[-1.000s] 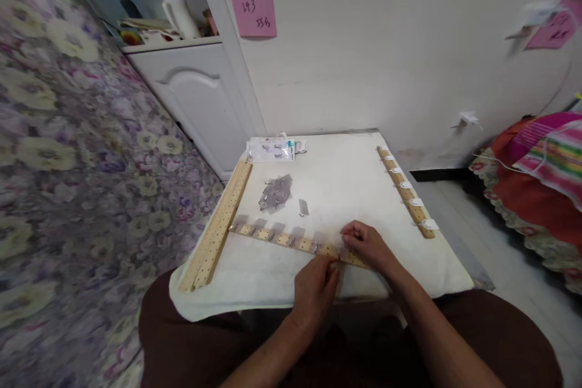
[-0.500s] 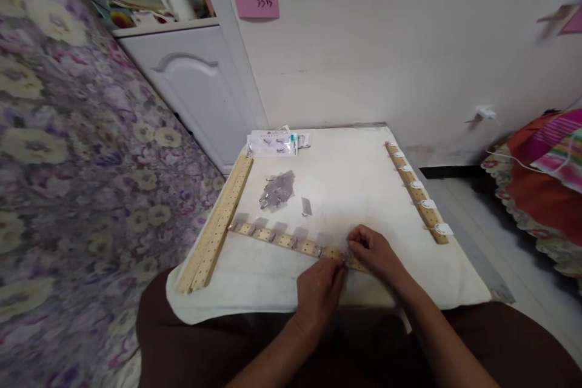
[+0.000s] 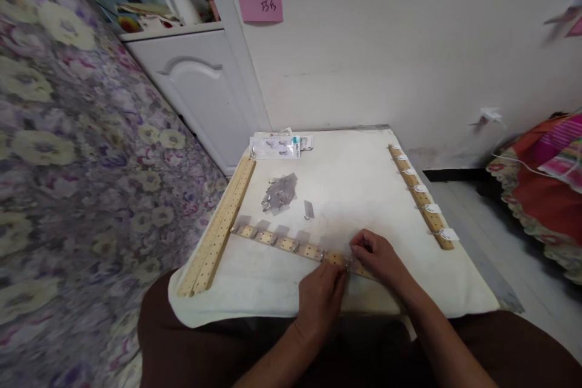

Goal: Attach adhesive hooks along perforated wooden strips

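Observation:
A wooden strip with holes [image 3: 291, 246] lies across the near part of a white cloth-covered table [image 3: 350, 188], with several small clear hooks fixed along it. My left hand [image 3: 321, 294] and my right hand [image 3: 380, 258] meet at the strip's right end, fingers curled and pinched at a small clear piece [image 3: 347, 264] on the strip. A pile of loose clear hooks [image 3: 278, 193] and a single one [image 3: 308, 210] lie beyond the strip.
A pair of long perforated wooden strips [image 3: 219, 228] lies along the table's left edge, and another strip with white tabs [image 3: 421, 195] along the right edge. A hook packet [image 3: 275, 147] sits at the far edge. A white cabinet [image 3: 200, 91], floral bedding [image 3: 68, 151] and a striped blanket [image 3: 545, 176] surround the table.
Both hands have stayed at the strip's right end, the fingers closing slightly nearer each other. The view has shifted a little; nothing on the table has moved.

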`<control>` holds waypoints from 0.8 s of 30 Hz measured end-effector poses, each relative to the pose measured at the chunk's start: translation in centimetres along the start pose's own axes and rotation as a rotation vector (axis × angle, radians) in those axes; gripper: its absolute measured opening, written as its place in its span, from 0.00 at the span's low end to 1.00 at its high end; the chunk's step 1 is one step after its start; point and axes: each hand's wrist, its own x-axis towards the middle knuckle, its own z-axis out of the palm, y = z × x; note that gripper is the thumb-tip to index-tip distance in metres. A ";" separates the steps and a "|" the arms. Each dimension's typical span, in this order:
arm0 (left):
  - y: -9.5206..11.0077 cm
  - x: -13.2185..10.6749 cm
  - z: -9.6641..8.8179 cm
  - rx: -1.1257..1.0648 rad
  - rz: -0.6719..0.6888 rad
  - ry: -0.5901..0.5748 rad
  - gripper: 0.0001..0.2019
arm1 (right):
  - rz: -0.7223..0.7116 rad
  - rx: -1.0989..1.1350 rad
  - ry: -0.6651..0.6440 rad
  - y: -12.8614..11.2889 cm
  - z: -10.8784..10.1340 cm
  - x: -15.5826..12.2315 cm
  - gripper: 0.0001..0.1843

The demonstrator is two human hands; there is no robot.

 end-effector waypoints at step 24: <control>-1.0 -2.1 -0.1 0.206 0.314 0.036 0.19 | 0.003 -0.016 0.007 0.2 0.0 0.3 0.03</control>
